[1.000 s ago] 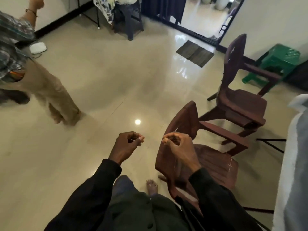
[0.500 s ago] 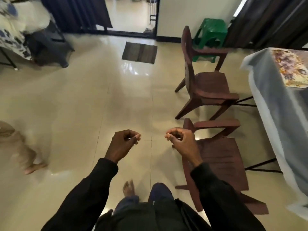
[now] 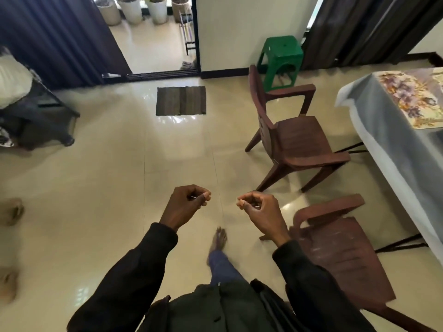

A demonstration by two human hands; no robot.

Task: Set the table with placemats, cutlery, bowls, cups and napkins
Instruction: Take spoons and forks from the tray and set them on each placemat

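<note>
Head view looks down on two hands held apart at waist height over the floor. The left hand (image 3: 184, 207) and the right hand (image 3: 261, 212) each have the fingers curled in with the thumb tip against the forefinger. Whether either hand pinches anything cannot be told. Both arms are in dark sleeves (image 3: 134, 271), and one bare foot (image 3: 219, 238) steps forward between them.

One table (image 3: 388, 149) stands at the right edge, covered by a pale grey cloth that hangs over its side. One floral placemat (image 3: 412, 99) lies flat on it near the far corner, well apart from both hands. No cutlery, bowls, cups or napkins show in the frame.

Two brown plastic armchairs face the table. The near chair (image 3: 340, 255) is just right of the right hand, and the far chair (image 3: 299, 137) stands beyond it. One green stool (image 3: 280, 53) sits against the wall behind the far chair.

The floor (image 3: 96, 188) is glossy cream tile with bright reflections. One dark striped doormat (image 3: 181, 101) lies before an open doorway, and four plant pots (image 3: 130, 7) stand in a row beyond it. Two dark curtains hang, one (image 3: 55, 37) left of the doorway and one (image 3: 364, 27) at the upper right. A dark stand (image 3: 36, 116) occupies the left side.
</note>
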